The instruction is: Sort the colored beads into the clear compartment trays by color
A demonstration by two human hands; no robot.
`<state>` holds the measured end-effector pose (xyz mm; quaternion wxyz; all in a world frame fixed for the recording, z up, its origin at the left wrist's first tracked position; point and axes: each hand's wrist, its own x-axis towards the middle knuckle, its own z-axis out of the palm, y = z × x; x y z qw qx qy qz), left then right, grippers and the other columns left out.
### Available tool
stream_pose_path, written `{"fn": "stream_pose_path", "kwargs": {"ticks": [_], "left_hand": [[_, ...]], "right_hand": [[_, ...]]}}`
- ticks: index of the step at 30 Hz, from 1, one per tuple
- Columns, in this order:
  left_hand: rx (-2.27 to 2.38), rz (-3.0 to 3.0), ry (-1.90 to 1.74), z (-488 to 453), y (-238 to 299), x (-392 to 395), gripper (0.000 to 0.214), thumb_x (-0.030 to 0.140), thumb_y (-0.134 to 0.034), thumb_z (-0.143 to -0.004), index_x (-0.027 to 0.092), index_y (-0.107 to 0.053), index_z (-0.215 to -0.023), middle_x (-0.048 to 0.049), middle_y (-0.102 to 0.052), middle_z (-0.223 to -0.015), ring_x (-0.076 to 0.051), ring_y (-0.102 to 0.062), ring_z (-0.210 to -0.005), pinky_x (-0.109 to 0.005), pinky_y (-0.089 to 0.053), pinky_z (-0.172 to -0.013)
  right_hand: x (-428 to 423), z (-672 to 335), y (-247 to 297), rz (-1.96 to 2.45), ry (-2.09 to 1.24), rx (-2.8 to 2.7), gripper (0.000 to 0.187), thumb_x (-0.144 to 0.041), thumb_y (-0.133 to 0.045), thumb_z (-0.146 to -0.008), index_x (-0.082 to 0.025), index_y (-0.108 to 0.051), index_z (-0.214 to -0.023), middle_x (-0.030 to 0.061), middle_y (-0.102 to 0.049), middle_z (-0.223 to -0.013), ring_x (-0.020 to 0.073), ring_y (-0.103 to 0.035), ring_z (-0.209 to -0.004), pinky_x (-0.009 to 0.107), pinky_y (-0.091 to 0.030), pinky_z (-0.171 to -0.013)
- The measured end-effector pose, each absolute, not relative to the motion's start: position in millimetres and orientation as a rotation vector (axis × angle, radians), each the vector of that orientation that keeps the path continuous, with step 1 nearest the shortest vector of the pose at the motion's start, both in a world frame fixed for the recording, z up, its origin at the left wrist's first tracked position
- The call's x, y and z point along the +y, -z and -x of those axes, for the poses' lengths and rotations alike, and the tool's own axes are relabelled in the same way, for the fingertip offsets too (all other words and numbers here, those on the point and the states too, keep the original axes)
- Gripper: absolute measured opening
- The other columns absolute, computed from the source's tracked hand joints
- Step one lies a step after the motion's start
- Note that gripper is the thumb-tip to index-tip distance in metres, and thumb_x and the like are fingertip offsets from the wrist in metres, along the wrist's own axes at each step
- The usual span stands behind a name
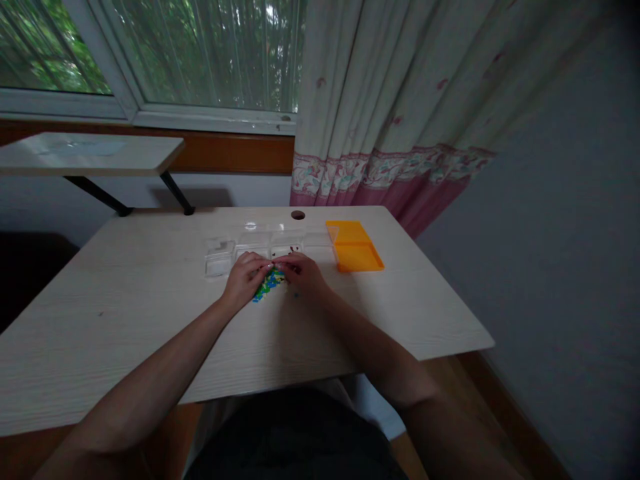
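Note:
A loose pile of small blue, green and yellow pieces [270, 283] lies on the table, some dark bits among them; their exact kind is too small to tell. My left hand [247, 277] hovers over the pile's left side, thumb and fingertips pinched together. From the right, my right hand [304, 275] meets it fingertip to fingertip, its fingers closed too. Whatever is between the fingertips is too small to make out. Just behind my hands stand clear plastic boxes [217, 267] in a row, one with a few dark red bits inside.
An open orange case [359, 257] lies right of the boxes on the pale wooden table [240, 347]. A round cable hole [298, 215] is near the back edge. At the back left stands a raised shelf [150, 157] on dark legs. Curtains [380, 133] hang behind.

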<state>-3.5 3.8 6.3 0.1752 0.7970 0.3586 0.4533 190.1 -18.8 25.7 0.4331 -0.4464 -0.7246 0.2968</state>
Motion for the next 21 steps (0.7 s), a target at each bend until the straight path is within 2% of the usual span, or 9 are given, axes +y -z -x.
{"fn": "stream_pose_path", "kwargs": {"ticks": [4,9,13,18,21], "left_hand": [[1.027,-2.305,-1.280,4,-9,4,0.019,0.032,-0.057,-0.093,0.021,-0.073,-0.093,-0.0046,-0.066,-0.083,-0.019,-0.057,-0.085,-0.035,-0.045,-0.079],[1.124,-2.454,-1.238,6,-15,4,0.022,0.032,-0.055,-0.094,0.020,-0.073,-0.096,-0.0050,-0.068,-0.085,-0.020,-0.057,-0.085,-0.036,-0.044,-0.081],[1.285,-2.515,-1.221,6,-15,11,0.027,0.035,-0.051,-0.096,0.020,-0.073,-0.097,-0.0059,-0.068,-0.087,-0.022,-0.055,-0.088,-0.038,-0.043,-0.083],[1.345,-2.661,-1.084,-1,-7,19,0.032,0.038,-0.048,-0.096,0.020,-0.074,-0.096,-0.0074,-0.066,-0.084,-0.023,-0.053,-0.086,-0.038,-0.042,-0.080],[1.363,-2.762,-0.999,-4,-7,20,0.032,0.038,-0.048,-0.096,0.021,-0.074,-0.094,-0.0085,-0.063,-0.083,-0.024,-0.051,-0.084,-0.039,-0.040,-0.076]], "right_hand": [[-17,-196,-26,1.197,-0.631,-1.764,0.024,-0.020,-0.058,-0.087,-0.021,-0.073,-0.106,0.0021,-0.067,-0.088,0.0109,-0.057,-0.074,0.022,-0.046,-0.069],[-6,-219,-26,1.418,-0.489,-1.686,0.022,-0.023,-0.058,-0.087,-0.020,-0.073,-0.102,0.0049,-0.072,-0.102,0.0141,-0.062,-0.084,0.027,-0.048,-0.082],[-2,-232,-32,1.661,-0.517,-1.847,0.023,-0.028,-0.058,-0.087,-0.021,-0.074,-0.102,0.0042,-0.074,-0.100,0.0161,-0.064,-0.088,0.027,-0.047,-0.081],[-4,-234,-41,1.717,-0.518,-2.050,0.025,-0.030,-0.055,-0.089,-0.022,-0.073,-0.104,0.0028,-0.075,-0.099,0.0161,-0.064,-0.088,0.025,-0.046,-0.075],[-7,-233,-45,1.724,-0.530,-2.218,0.020,-0.027,-0.059,-0.085,-0.024,-0.075,-0.097,0.0006,-0.075,-0.096,0.0152,-0.065,-0.087,0.022,-0.045,-0.072]]}}
